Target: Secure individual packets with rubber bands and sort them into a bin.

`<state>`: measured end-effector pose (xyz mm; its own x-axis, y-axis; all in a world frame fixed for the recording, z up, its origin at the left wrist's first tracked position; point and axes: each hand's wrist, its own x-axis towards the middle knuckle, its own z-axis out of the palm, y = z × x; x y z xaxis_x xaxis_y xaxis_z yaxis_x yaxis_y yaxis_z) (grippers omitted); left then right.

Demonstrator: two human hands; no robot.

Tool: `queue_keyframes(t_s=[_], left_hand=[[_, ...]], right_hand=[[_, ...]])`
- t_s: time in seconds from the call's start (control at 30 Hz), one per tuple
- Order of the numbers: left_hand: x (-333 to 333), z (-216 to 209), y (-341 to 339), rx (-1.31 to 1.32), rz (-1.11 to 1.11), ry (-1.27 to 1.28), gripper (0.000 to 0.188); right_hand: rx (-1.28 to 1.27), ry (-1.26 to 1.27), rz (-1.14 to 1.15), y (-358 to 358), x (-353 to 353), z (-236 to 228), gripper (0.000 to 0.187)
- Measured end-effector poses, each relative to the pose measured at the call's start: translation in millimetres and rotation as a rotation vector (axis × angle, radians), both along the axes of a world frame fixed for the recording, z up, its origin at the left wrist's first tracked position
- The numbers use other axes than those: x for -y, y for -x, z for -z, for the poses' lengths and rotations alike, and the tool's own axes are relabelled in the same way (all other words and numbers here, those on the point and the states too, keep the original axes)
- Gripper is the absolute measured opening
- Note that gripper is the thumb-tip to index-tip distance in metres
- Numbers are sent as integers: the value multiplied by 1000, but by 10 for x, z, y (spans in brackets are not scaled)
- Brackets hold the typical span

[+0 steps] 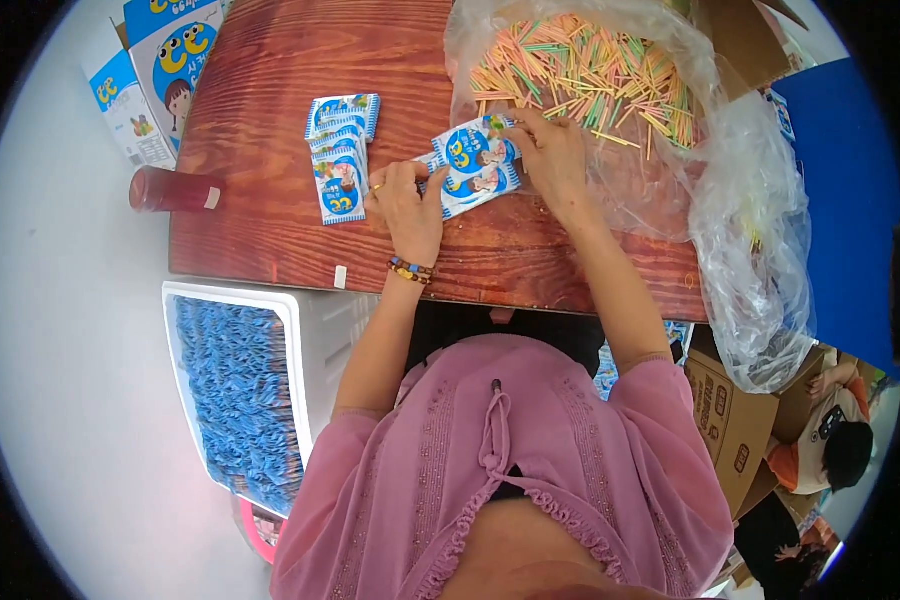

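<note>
Between my hands, over the wooden table (260,120), are small blue-and-white printed packets (475,165), overlapping each other. My left hand (407,208) has its fingers bent, with thumb and fingertips closed at the packets' left edge. At their right edge, my right hand (553,165) pinches with thumb and forefinger. How many packets lie under the top ones is hidden. Left of my left hand, an overlapping row of the same packets (340,195) lies on the table. Beyond my right hand, a heap of thin pastel sticks (570,70) in pink, yellow and green rests on clear plastic.
The clear plastic bag (755,260) hangs over the table's right edge. A dark red cylinder (170,190) lies by the left edge. Below stands a white bin (292,350) full of blue packets. Printed boxes (175,75), a brown carton (725,425) and another person (830,430) surround the table.
</note>
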<state>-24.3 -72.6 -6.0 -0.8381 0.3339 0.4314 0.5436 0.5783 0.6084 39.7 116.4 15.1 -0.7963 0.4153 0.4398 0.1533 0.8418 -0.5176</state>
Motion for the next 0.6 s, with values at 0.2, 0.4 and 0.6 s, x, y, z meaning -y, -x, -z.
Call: queue_keyframes(t_s=[0.2,0.4,0.6], left_hand=[[-47,-187,8,48,-66,-103,40],[-123,-388,-7,731,347,-699,33],[-137,-482,-132,999,349,-916,12]], right_hand=[[-146,961,-177,-82,-63,-66,23],[-230,1071,-312,-232,-9,-55,32],[24,1227,-376,-304,3,-231,18]])
